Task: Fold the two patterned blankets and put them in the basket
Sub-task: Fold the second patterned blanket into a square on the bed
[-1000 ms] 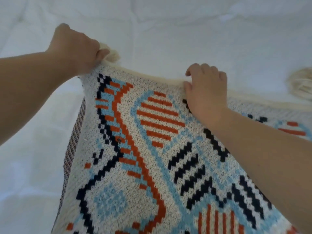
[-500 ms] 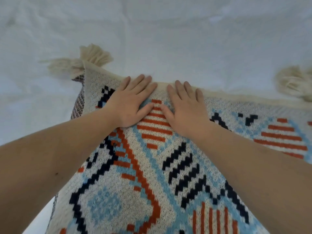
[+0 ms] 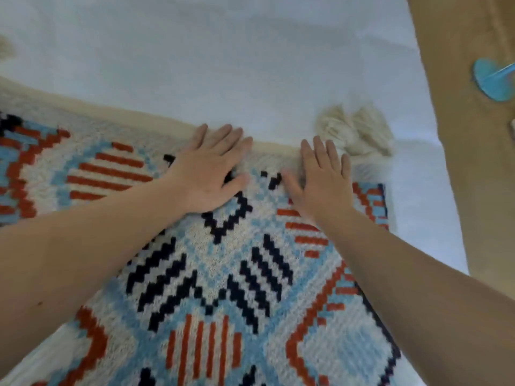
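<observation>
A patterned blanket point(image 3: 211, 277), cream with orange, light blue and navy shapes, lies spread over the white bed sheet point(image 3: 223, 65). My left hand point(image 3: 209, 174) rests flat on it, fingers spread, fingertips at the cream far hem. My right hand point(image 3: 323, 179) also lies flat on it, close to the right corner, just left of the cream tassels point(image 3: 356, 132). Neither hand grips anything. No second blanket and no basket are in view.
The bed's right edge runs down the right side, with tan floor point(image 3: 473, 162) beyond it. A light blue object point(image 3: 493, 79) lies on that floor. Another tassel point(image 3: 5, 48) shows at the far left edge.
Both hands let go of the far hem, went flat on the blanket, and have since slid right along the hem toward the right tasselled corner. The view has shifted right with them.
</observation>
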Action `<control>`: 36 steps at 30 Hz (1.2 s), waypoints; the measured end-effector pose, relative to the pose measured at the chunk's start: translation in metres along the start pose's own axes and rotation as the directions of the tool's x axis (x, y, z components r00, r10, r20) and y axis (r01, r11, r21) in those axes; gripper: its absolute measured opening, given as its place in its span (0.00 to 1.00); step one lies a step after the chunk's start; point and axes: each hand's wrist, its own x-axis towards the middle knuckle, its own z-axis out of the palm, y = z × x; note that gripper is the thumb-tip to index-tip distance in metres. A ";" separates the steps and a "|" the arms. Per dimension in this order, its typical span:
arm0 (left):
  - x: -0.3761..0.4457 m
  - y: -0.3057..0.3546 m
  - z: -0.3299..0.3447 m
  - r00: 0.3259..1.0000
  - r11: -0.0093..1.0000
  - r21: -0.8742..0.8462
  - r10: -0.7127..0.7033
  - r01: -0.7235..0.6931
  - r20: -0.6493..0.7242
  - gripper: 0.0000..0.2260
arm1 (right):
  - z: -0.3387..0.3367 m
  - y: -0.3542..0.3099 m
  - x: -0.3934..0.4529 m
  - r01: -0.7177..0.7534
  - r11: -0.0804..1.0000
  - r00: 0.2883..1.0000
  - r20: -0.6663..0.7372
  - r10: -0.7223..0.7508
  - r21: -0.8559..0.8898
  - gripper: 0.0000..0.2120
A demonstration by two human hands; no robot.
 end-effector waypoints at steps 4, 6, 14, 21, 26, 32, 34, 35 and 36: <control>0.042 0.064 -0.002 0.995 0.996 -0.058 0.057 -0.062 -0.081 0.29 | -0.001 0.066 -0.019 -0.168 0.978 0.979 -0.091 0.180 0.126 0.34; 0.057 0.085 -0.009 0.987 0.993 -0.092 0.056 -0.070 -0.151 0.27 | 0.004 0.090 -0.025 -0.310 0.913 0.932 -0.107 0.347 0.266 0.33; 0.095 0.144 -0.040 1.000 0.875 -0.483 -0.027 0.018 -0.010 0.18 | -0.003 0.132 -0.014 -0.346 0.220 0.809 0.171 0.562 0.912 0.24; 0.158 0.191 -0.058 0.960 0.521 -0.810 -0.078 0.270 0.271 0.15 | -0.007 0.135 -0.011 -0.156 0.140 0.900 0.083 0.427 0.978 0.07; 0.162 0.215 -0.071 0.958 0.229 -0.931 -0.049 0.285 0.282 0.13 | -0.001 0.144 -0.016 -0.114 0.053 0.913 0.083 0.400 0.992 0.08; 0.167 0.235 -0.084 0.954 0.041 -0.953 0.010 0.300 0.301 0.11 | -0.013 0.155 -0.018 0.004 -0.118 0.898 0.048 0.437 0.993 0.04; 0.174 0.239 -0.086 0.966 0.202 -0.945 -0.042 0.257 0.254 0.11 | -0.016 0.159 -0.017 0.033 -0.082 0.865 0.012 0.501 0.996 0.03; 0.176 0.238 -0.086 0.978 0.356 -0.911 -0.062 0.207 0.198 0.11 | -0.016 0.161 -0.016 0.033 -0.040 0.843 -0.007 0.538 0.999 0.05; 0.174 0.235 -0.083 0.990 0.513 -0.847 -0.043 0.135 0.132 0.11 | -0.015 0.164 -0.016 0.020 0.006 0.821 -0.020 0.570 1.000 0.06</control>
